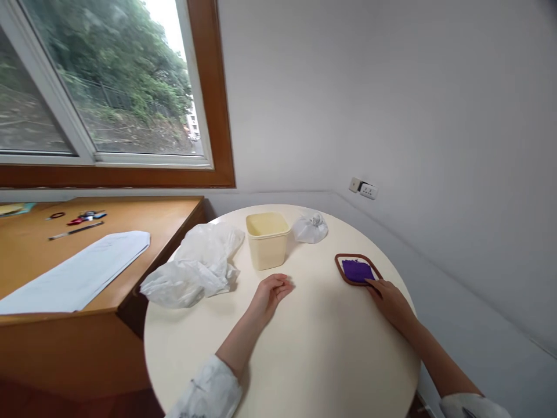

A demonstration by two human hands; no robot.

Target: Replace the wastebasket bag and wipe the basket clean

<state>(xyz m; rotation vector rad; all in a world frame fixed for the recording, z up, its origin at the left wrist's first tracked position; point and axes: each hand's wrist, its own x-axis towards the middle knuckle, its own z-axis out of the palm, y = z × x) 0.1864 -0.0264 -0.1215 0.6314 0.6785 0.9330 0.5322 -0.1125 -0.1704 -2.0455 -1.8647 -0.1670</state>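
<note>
My left hand hovers over the middle of the round table, fingers loosely bent, with nothing visible in it. Just beyond it stands a cream plastic bin, upright with its top uncovered. At the right, my right hand has its thumb and fingertips at the near right corner of a brown rounded frame. Inside that frame lies a flat purple folded piece, cloth or plastic, whose corner the index fingertip appears to touch. The underside of this grip is hidden.
A crumpled white plastic bag covers the table's left side. Behind the bin's right side sits a small knotted white bag. A wooden desk adjoins at left, bearing white paper, a pen and small items. Walls enclose the table.
</note>
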